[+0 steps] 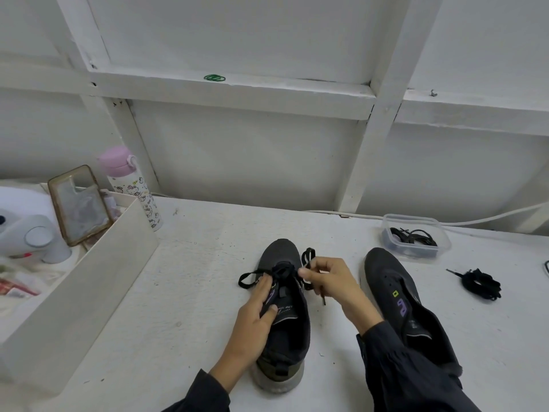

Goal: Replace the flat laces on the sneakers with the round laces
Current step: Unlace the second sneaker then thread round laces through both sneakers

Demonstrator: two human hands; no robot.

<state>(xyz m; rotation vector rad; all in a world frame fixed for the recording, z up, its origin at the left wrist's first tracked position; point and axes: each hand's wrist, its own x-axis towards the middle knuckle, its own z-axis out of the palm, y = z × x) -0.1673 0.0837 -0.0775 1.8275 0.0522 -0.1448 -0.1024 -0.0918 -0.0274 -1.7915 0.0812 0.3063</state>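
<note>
Nearest to my view, both dark sleeves come in from the bottom edge. The left hand [252, 322] holds the laced sneaker [289, 340] on the bench [193, 292]: its thumb lies on the tongue and its fingers [264, 285] curl round the side of the upper, beside the knot. The right hand [332, 281] is raised just to the right of that knot, its thumb and forefinger pinching the flat lace [309, 254]. One black loop stands up behind the hand, another loop lies out to the left of the shoe, and a free end hangs down below the palm.

Just right of this, partly under the right sleeve, lies the second sneaker [386, 272], toe pointing away. I see no lace in its eyelets.

Further right, a coiled black lace [481, 283] lies loose on the bench. Behind the second sneaker a clear plastic tub [416, 254] holds more black laces. I cannot tell which of these are round.

On the far left, a white open box [89, 278] sits in front of a pink-capped bottle [133, 188], which stands by the wall.
</note>
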